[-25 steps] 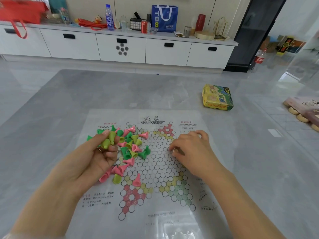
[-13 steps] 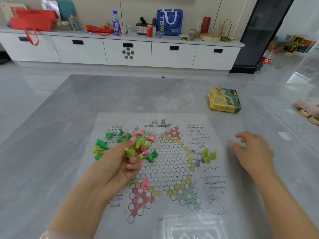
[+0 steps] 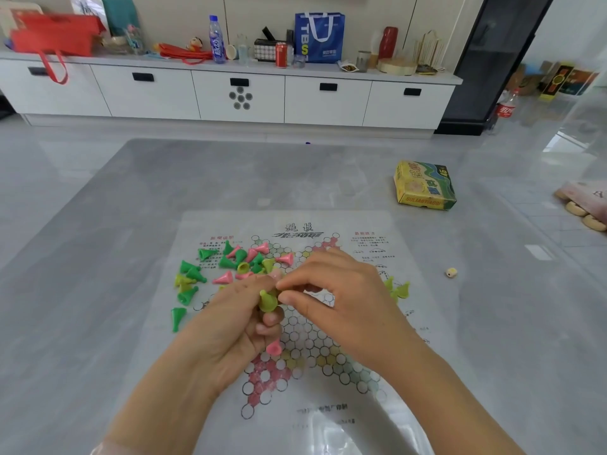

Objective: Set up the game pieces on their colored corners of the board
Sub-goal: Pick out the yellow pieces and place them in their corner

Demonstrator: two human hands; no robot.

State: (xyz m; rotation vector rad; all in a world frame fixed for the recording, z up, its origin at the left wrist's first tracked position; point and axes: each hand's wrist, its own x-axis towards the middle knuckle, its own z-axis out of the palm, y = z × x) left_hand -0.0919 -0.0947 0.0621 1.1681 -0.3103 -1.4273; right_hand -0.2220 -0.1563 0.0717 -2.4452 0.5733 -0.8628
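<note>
The left hand (image 3: 230,326) curls its fingers round yellow-green plastic cone pieces (image 3: 267,300), over the printed paper game board (image 3: 295,405). The right hand (image 3: 341,300) pinches at them with thumb and forefinger. Loose green and pink cones (image 3: 243,261) lie just beyond the fingertips.

Your paper board (image 3: 328,372) lies flat on the table. Green, pink, yellow cone pieces (image 3: 243,261) scattered, tipped, upper left. Few yellow pieces (image 3: 400,290) at its right edge.

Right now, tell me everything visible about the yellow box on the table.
The yellow box is a small rectangular carton, apparently cardboard, yellow with a green printed scene on its top and red lettering along its front side. It looks closed and lies flat on the grey table, beyond the board's far right corner, apart from both hands. Nothing touches it.
</note>
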